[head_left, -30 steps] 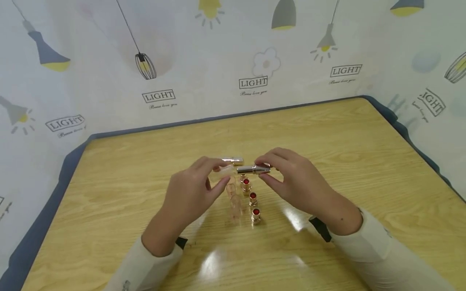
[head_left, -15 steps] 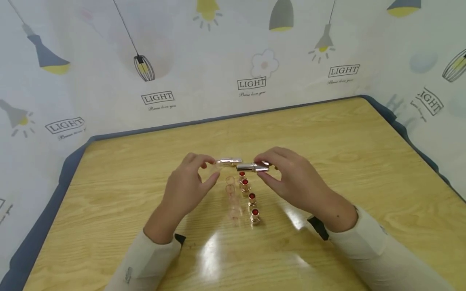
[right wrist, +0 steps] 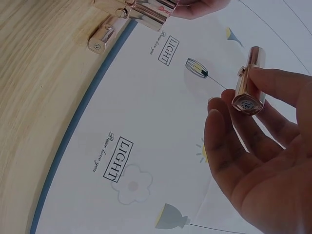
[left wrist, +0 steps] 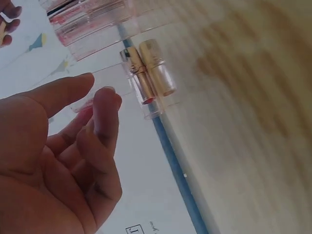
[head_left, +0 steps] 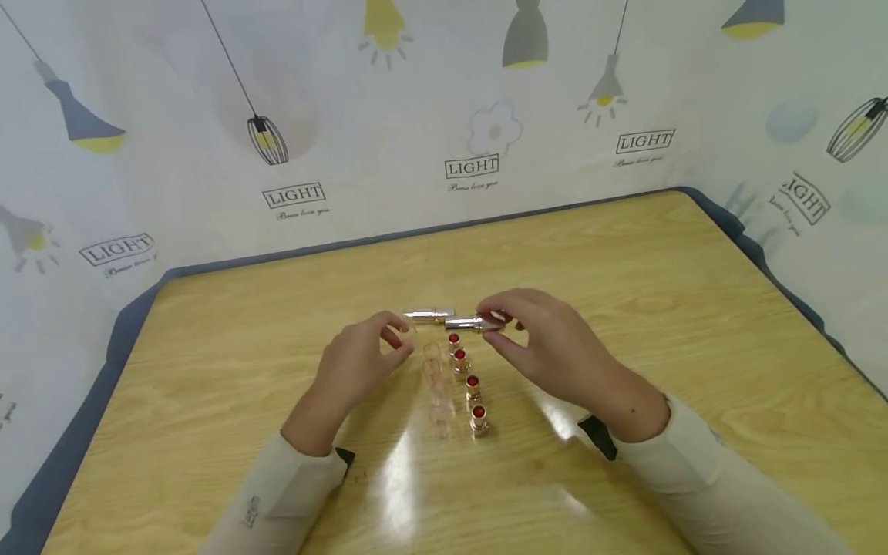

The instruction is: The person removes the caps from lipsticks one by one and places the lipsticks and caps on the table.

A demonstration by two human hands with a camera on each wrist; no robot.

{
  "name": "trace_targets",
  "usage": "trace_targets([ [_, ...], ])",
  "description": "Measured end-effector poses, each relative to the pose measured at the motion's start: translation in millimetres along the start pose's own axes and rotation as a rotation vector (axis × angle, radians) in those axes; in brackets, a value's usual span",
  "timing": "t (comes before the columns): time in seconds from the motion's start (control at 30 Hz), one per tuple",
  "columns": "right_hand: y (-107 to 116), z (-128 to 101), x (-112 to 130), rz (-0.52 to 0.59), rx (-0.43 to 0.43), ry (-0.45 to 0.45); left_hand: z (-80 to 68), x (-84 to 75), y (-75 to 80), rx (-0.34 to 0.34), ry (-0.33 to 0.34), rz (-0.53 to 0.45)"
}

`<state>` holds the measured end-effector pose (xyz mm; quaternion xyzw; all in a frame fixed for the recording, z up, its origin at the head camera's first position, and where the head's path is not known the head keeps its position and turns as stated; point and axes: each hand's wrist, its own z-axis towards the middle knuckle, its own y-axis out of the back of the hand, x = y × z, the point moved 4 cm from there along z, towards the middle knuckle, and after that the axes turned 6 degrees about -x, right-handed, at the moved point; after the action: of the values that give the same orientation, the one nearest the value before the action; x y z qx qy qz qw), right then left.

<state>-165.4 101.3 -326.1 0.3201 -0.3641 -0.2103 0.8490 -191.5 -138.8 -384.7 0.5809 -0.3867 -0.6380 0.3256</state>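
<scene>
My right hand pinches a gold lipstick tube and holds it level above the wooden table. The right wrist view shows that tube end-on between thumb and fingers of the hand. My left hand hovers a little left of it, fingers curled. It seems to pinch a clear cap, which is faint in both views. Just beyond the hands a capped lipstick lies on the table, also visible in the left wrist view.
In front of the hands several open red lipsticks stand in a row. Several clear caps stand in a row to their left. A patterned cloth wall closes the table's far and side edges.
My left hand has drawn back to the left, away from the tube in my right hand, opening a gap. The right hand has hardly moved. The head view has tilted slightly.
</scene>
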Motion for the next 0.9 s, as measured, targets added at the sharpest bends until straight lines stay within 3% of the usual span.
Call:
trace_targets([
  [0.43, 1.1, 0.4, 2.8, 0.107, 0.081, -0.079, 19.4, -0.8, -14.0, 0.093, 0.028, 0.100],
  [0.9, 1.4, -1.1, 2.5, 0.083, 0.068, -0.062, 24.6, -4.0, -20.1, 0.099, 0.007, 0.130],
])
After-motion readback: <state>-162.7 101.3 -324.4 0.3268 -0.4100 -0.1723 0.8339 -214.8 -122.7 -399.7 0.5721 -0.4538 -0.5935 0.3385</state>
